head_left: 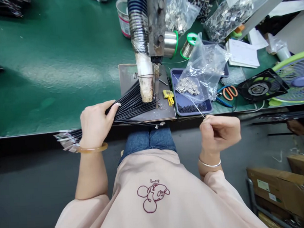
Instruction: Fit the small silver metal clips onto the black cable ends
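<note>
My left hand is closed around a bundle of black cables. Their near ends fan out over a grey board, while metal connectors at the other ends hang out by my left wrist. To the right, in front of the table edge, my right hand pinches a thin solder wire that runs up and left across a blue tray. A soldering iron points down over the cable ends, which the white hose nozzle beside it partly hides.
Small metal shells and tiny black pieces lie in the tray, under a clear bag. A yellow clip, solder spools, orange-handled scissors, a black fan and a plastic cup stand around.
</note>
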Available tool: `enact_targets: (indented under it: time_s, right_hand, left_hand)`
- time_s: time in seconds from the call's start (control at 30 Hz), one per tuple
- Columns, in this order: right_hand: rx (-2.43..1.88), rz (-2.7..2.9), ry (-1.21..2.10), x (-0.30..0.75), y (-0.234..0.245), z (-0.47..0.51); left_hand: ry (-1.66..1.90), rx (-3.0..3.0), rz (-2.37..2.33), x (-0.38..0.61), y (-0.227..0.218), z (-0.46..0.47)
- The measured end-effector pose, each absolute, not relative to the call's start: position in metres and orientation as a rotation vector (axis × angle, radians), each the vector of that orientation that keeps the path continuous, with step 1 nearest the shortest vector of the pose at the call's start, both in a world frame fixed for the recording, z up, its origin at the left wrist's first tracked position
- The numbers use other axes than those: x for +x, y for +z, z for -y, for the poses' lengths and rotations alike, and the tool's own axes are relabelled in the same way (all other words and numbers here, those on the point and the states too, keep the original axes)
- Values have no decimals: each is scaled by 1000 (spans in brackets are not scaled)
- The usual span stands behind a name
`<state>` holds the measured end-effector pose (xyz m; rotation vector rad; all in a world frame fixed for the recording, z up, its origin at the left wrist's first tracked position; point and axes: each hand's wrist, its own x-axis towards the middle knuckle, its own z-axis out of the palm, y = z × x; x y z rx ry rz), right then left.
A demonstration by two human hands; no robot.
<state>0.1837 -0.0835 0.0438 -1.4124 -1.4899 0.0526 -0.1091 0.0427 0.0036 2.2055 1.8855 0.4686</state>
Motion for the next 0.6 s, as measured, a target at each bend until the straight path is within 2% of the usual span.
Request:
enact_targets:
  time_s: [0.23,0.37,0.43,0.5,0.6]
  right_hand:
    - [-1950,1650,165,221,43,55]
    - [-2144,1678,-29,251,23,26]
    - [-2172,1727,-119,261,15,11]
    - [-2176,1800,-151,268,11,-3]
    - [-2216,1904,-127,272,10,-18]
  left_hand:
    - [845,2383,-1452,-132,-12,-88]
    - [950,2322,-1396,-124,-20,-89]
    - [1126,2301,-1409,-110,-17,-79]
    - [1192,2301,-1260,-90,-14,-65]
    - [1029,2445,-1032,-57,-16,-44]
